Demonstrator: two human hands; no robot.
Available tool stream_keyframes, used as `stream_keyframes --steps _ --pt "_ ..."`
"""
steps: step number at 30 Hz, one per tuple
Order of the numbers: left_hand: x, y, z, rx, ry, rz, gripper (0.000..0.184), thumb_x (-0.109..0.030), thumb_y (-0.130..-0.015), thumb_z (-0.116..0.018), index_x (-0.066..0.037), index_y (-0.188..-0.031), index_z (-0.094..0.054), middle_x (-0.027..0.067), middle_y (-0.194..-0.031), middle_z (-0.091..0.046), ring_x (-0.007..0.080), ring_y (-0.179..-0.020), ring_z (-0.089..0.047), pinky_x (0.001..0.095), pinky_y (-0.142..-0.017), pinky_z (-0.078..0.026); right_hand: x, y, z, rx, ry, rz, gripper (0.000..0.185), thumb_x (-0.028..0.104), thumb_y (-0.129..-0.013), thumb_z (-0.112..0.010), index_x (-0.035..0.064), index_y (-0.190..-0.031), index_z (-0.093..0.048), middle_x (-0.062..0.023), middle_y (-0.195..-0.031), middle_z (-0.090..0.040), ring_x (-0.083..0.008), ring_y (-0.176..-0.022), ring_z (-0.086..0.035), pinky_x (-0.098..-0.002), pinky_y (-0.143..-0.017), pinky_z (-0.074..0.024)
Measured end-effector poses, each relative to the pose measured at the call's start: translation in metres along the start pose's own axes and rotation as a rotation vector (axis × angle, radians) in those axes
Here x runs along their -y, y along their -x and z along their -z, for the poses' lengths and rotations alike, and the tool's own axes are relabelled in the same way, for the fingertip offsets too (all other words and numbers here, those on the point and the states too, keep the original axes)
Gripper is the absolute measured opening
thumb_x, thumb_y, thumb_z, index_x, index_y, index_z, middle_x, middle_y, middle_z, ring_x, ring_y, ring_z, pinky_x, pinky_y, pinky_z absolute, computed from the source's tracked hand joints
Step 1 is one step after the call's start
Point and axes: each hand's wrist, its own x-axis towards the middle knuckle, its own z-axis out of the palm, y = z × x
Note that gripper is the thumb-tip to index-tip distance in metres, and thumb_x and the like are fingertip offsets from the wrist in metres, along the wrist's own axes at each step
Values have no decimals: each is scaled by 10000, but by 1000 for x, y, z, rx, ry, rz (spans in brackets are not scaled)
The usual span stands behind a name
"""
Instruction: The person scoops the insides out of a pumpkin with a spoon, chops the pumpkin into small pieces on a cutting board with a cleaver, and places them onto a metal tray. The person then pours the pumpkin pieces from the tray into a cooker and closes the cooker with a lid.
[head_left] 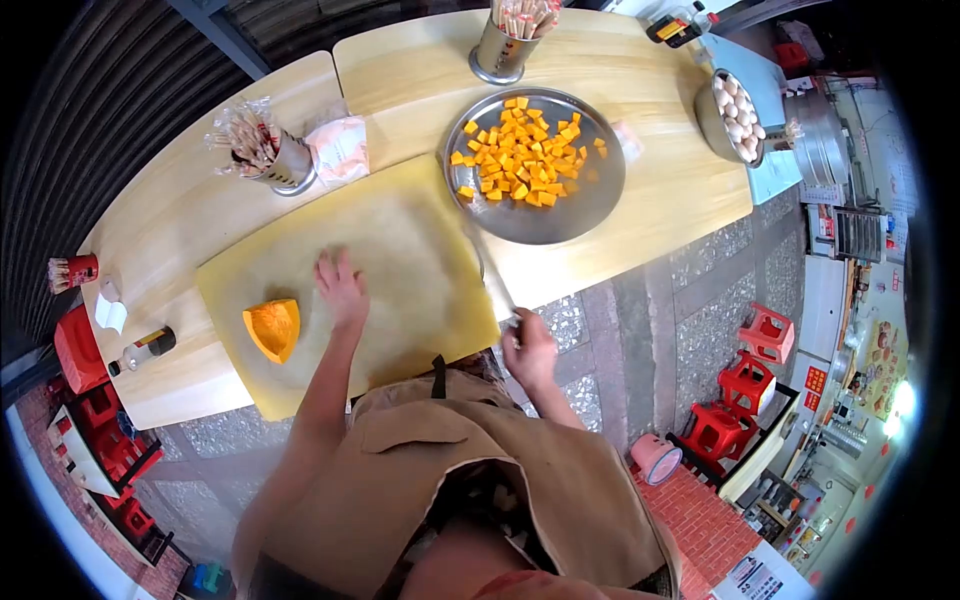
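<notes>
My left hand (342,288) is over the yellow cutting board (400,230), its fingers spread and slightly blurred, holding nothing. Just left of it, a wedge of orange pumpkin (272,330) rests on the board. My right hand (530,350) is closed around the handle of a knife (497,283) at the board's right edge. The blade points away from me and appears nearly edge-on. Beyond the board, a round metal tray (570,225) holds many pumpkin cubes (520,150), heaped mostly toward its left and middle.
Two metal holders of wrapped chopsticks (285,165) (502,55) stand on the wooden table. A tissue pack (340,150) lies beside one. At the far right are a pot of eggs (735,120) and dark sauce bottles (680,25). Red stools (720,430) stand on the floor.
</notes>
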Motion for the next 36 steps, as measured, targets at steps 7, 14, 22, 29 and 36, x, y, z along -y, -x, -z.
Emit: stream_keyframes --steps 7,14,22,29,36 --pt "62 25 -1 149 191 -136 264 -69 -792 -579 -100 -1054 -556 118 -1042 -534 316 -947 -524 413 -811 -449 19 -24 -129 188 288 167 480 207 -726 -672 22 -1127 -483 -155 -946 -560 -272 -786 -572 -392 -694 -471" --pt "49 17 17 213 439 83 194 -57 -771 -624 -67 -953 -558 128 -893 -566 290 -759 -583 370 -640 -491 -28 -129 -57 -426 -856 -960 650 337 -802 -641 -54 -1235 -355 -130 -998 -510 -238 -838 -556 -380 -734 -483" --pt "-124 -65 44 354 836 -152 259 -62 -785 -635 -26 -1029 -556 147 -939 -599 259 -795 -612 334 -683 -501 -95 -128 -37 -168 -1573 -684 257 -7 -663 -459 15 -912 -520 -86 -809 -535 -227 -721 -563 -400 -647 -517" --pt "-168 -78 92 -237 479 -150 593 -47 -795 -587 -23 -1326 -323 191 -1294 -400 329 -1183 -419 359 -945 -397 -108 -53 -25 -23 -1667 -760 70 64 -616 -500 84 -683 -500 -25 -665 -508 -184 -625 -499 -314 -639 -443" --pt "-42 -33 91 728 1501 549 462 -129 -841 -569 -48 -1275 -431 96 -1266 -489 200 -1135 -490 339 -968 -383 -23 -29 -21 33 -1562 -628 295 49 -606 -544 -43 -883 -583 -57 -724 -564 -170 -700 -536 -265 -663 -432"
